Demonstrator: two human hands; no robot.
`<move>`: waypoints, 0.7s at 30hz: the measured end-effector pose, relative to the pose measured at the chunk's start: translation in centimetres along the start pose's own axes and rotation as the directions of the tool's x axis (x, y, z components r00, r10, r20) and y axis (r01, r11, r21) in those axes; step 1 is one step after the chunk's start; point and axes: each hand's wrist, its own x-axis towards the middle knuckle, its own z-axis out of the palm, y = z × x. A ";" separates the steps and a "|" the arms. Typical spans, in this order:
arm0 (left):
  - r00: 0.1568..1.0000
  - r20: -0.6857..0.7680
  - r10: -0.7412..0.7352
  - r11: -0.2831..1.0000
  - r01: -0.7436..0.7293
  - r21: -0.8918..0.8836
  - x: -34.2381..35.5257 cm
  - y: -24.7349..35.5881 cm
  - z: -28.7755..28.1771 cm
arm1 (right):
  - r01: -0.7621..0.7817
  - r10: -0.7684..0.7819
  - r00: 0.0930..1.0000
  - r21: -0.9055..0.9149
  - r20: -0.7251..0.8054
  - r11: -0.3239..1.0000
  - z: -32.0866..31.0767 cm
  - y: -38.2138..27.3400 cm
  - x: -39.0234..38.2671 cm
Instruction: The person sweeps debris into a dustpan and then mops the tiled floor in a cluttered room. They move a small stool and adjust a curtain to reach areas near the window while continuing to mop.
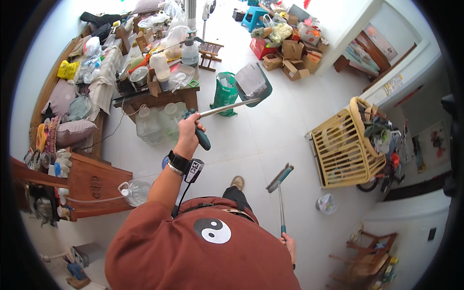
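My left hand [189,130] is closed round the teal grip of a long-handled dustpan [254,83]. The pan is held out ahead of me, beside and partly over a green plastic bag [225,94] standing on the floor with pale material inside. Down at my right side, my right hand [289,246] grips the teal handle end of a broom [280,178], its bristled head turned to the floor in front of me. Whether the bristles touch the tiles, I cannot tell.
A cluttered wooden table [156,100] with water jugs beneath stands ahead left. Cardboard boxes [293,50] and bags are piled at the far side. To the right are a yellow rattan chair [345,150] and a small lined bin [326,204]. A clear jug [136,193] stands left.
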 end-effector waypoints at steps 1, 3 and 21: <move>0.997 -0.072 -0.039 0.997 0.034 -0.072 1.1 -0.9 1.0 | -0.003 0.004 1.000 -0.023 0.006 1.000 0.5 -2.3 0.8; 0.992 -0.078 -0.097 0.969 0.076 -0.235 3.1 -2.7 2.8 | -0.020 0.020 1.000 -0.047 0.006 0.999 1.4 -6.4 1.9; 0.946 0.001 -0.325 0.409 0.141 -0.902 12.4 -12.4 7.0 | -0.037 0.049 0.998 -0.240 0.044 0.970 11.6 -23.0 7.1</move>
